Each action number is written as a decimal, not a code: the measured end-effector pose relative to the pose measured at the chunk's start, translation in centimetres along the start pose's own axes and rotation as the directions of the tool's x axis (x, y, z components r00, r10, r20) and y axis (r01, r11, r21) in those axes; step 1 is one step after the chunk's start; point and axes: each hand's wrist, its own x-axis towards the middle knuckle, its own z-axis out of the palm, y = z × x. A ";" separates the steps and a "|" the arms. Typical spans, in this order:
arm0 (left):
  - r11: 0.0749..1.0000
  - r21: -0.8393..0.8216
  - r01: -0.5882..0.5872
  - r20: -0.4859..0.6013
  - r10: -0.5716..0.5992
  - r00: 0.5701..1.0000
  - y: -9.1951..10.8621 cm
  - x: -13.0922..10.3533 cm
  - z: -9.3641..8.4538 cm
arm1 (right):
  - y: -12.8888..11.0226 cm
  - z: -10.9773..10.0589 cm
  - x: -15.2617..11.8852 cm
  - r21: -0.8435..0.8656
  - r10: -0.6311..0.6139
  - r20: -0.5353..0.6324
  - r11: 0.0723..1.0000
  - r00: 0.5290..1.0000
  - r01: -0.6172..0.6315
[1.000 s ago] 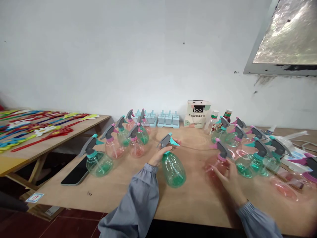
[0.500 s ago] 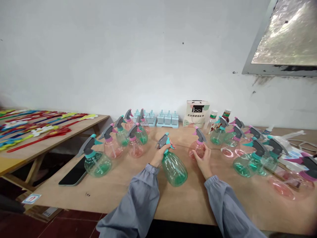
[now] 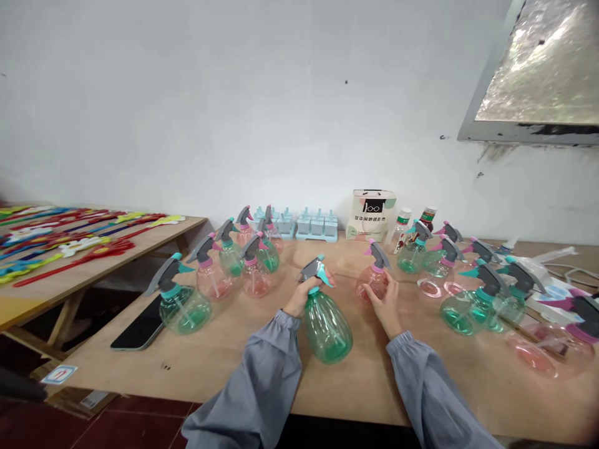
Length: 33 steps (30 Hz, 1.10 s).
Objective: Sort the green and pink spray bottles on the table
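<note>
My left hand [image 3: 302, 297] is closed round the neck of a green spray bottle [image 3: 327, 327], which tilts with its base toward me and its grey and teal trigger head pointing away. On the table to the right, a pink spray bottle [image 3: 369, 282] with a grey and pink head stands upright. The thumb and fingers of my right hand [image 3: 384, 302] wrap round its clear body. Left of my hands are more spray bottles, among them a green one [image 3: 186, 308] and a pink one [image 3: 256, 277]. Others, such as a green bottle [image 3: 468, 308], stand on the right.
A phone [image 3: 139, 324] lies at the table's left. Light-blue ice-pop moulds [image 3: 317, 226], a paper bag [image 3: 371, 215] and two labelled bottles [image 3: 403, 227] line the wall. Colourful flower-shaped items [image 3: 96, 251] cover another table. Plastic wrap and a cable [image 3: 573, 271] lie far right.
The green bottle in my left hand has tipped slightly, its base moving a little nearer and left. My right hand stays on the pink bottle.
</note>
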 end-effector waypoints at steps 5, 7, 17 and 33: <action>0.999 0.045 0.010 0.004 -0.010 1.000 0.0 0.0 0.2 | 0.0 -0.1 0.0 0.005 -0.010 0.002 1.000 1.000 0.010; 0.999 0.030 0.014 -0.031 -0.013 0.999 0.0 0.0 0.4 | 0.0 -0.1 0.0 0.003 -0.007 0.005 1.000 1.000 0.007; 0.852 0.497 -0.163 -0.218 0.305 0.927 3.1 -1.8 -1.3 | 0.2 -0.2 0.0 0.011 -0.017 0.005 1.000 1.000 0.017; 0.507 0.856 0.107 -0.468 0.669 0.578 8.0 -7.3 -12.6 | 0.5 -0.2 -0.1 0.031 0.006 0.020 0.999 1.000 -0.007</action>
